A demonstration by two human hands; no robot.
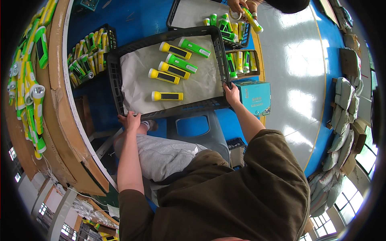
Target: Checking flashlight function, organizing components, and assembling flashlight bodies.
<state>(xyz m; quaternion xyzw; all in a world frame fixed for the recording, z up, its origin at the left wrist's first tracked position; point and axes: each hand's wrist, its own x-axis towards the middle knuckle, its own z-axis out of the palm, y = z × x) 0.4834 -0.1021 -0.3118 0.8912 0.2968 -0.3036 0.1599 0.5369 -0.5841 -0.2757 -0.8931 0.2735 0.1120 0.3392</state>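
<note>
Both hands grip a black plastic crate (114,86) lined with a pale sheet (136,66). My left hand (129,120) is closed on its near left corner, and my right hand (231,94) is closed on the right rim. Inside lie several yellow flashlights with dark panels, one yellow flashlight (167,96) apart from the rest near the front. A green flashlight (194,47) and another green flashlight (181,63) lie among them toward the back.
A cardboard-edged workbench at left bears a heap of flashlights (30,92). Beside it stands a crate of flashlights (110,38). At the back, a co-worker's hand (239,5) holds a flashlight (252,20) over another crate. A teal box (255,97) and a grey stool (193,126) are nearby.
</note>
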